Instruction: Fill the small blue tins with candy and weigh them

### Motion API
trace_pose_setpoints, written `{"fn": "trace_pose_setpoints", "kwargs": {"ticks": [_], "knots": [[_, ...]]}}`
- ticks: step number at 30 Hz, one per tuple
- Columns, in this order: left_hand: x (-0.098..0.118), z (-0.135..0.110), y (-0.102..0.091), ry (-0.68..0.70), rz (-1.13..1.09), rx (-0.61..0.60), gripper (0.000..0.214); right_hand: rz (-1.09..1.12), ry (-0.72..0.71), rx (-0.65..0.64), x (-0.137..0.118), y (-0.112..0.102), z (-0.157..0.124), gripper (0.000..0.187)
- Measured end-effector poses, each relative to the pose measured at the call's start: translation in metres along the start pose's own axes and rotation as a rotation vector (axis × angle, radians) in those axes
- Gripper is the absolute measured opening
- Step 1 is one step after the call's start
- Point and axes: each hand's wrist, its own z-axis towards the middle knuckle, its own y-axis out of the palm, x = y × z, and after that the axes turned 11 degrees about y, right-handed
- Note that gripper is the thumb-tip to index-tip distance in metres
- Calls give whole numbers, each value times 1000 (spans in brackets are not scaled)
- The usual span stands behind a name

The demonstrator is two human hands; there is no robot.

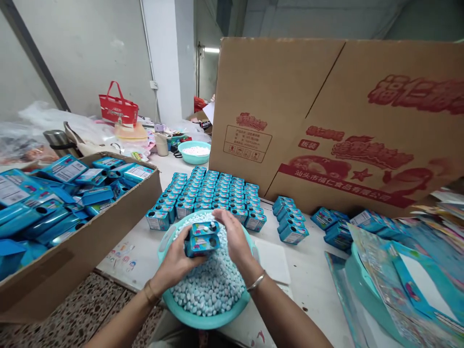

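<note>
The left hand (177, 261) curls around two small blue, colourfully printed cardboard boxes (201, 244), above a round turquoise plastic basin (206, 323) of pale-blue pellets (208, 292); the nearer shows a dark round opening (213, 242). The right hand (237, 239), half open, hovers beside them; whether it holds pellets, I cannot tell.

Open bin (90, 246), left, and tall carton (275, 87), right, cut off by edges. Left hand (177, 261): some fingers hidden behind blue boxes (203, 245). Carton's fine print (248, 141) unreadable.
</note>
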Motion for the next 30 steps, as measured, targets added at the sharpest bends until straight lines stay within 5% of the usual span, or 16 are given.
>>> {"fn": "trace_pose_setpoints", "kwargs": {"ticks": [4, 8, 16, 23, 26, 30], "knots": [[0, 0, -5, -29, 40, -23, 78, 32, 55, 5, 9, -3, -2, 49], [1, 4, -24, -33, -3, -29, 79, 12, 46, 45, 4, -33, -3, 48], [1, -9, -4, -223, -337, -89, 97, -420, -179, -308, -13, -39, -39, 65], [16, -5, -1, 31, -333, -334, 85, -641, -342, -217, -24, -59, -56, 38], [10, -3, -4, 27, -295, -251, 65, -631, -376, -100, -29, -78, -59, 40], [-3, -7, -7, -134, -432, 64, 56, -644, -392, 120, -37, -125, -53, 41]]}}
